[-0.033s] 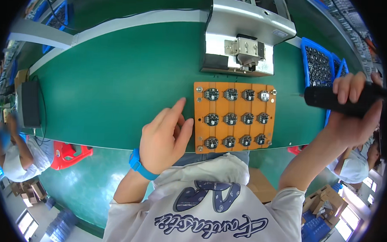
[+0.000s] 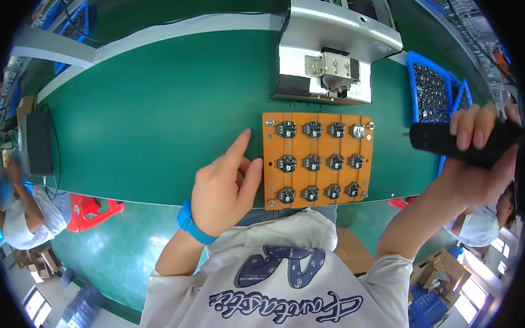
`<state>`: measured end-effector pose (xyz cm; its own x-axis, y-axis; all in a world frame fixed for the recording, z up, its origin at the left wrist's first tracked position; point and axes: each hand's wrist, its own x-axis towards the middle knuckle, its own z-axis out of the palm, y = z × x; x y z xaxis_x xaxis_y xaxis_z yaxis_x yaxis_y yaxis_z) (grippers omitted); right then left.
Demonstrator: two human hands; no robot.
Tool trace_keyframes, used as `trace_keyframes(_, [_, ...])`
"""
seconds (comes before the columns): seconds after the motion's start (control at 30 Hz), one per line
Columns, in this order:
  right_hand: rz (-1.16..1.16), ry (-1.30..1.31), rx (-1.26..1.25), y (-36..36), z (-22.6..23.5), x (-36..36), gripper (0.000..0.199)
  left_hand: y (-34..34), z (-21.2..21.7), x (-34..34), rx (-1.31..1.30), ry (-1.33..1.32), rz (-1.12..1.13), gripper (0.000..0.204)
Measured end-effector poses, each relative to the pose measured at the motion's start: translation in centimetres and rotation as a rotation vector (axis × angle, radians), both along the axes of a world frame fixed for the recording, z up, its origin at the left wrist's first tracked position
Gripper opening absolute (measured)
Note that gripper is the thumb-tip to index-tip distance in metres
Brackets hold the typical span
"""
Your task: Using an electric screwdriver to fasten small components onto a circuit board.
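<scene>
- Your left hand (image 2: 221, 188) rests loose-fingered, touching the orange tray's (image 2: 314, 197) left edge; it looks stiff and light, so grip the edges.
- Your right hand (image 2: 477, 154) is clenched around the black driver (image 2: 448, 141).

Not much packaging from where I'm watching. Brown cardboard boxes (image 2: 444, 268) sit open on the floor at lower right, with a blue crate (image 2: 428, 311) just below them. Another flat brown carton (image 2: 349, 248) pokes out beside my shirt. More brown boxes (image 2: 36, 257) lie on the floor at lower left. I can't spot any screens, signs or labels.
</scene>
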<state>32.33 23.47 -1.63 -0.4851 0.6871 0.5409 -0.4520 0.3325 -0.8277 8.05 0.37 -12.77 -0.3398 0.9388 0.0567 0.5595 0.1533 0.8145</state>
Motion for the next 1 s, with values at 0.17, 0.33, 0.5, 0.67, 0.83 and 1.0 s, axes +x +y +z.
trace_keyframes(0.17, [-0.03, -0.02, 0.041, -3.6, 1.2, -3.6, 0.04, 1.1, -1.0, 1.2, -0.11, -0.162, 0.036, 0.062])
trace_keyframes(0.33, [0.026, -0.066, 0.115, -3.3, 1.8, -6.1, 0.035, 1.4, -2.0, 2.0, -0.032, -0.187, 0.022, 0.061])
trace_keyframes(0.5, [-0.017, -0.155, 0.124, -3.3, 2.3, -9.4, 0.029, 1.2, -2.3, 1.7, -0.036, -0.189, -0.02, 0.063])
trace_keyframes(0.67, [-0.043, -0.219, 0.115, -3.5, 2.6, -12.4, 0.028, 1.1, -2.2, 2.0, 0.133, -0.17, 0.045, 0.057])
trace_keyframes(0.83, [-0.057, -0.199, 0.144, -3.5, 2.1, -12.4, 0.02, 2.3, -2.7, 0.9, 0.305, 0.072, -0.006, 0.05])
trace_keyframes(1.0, [-0.065, -0.152, 0.157, -3.8, 1.6, -12.1, 0.018, 3.6, -1.5, 0.4, 0.203, -0.013, 0.018, 0.044])
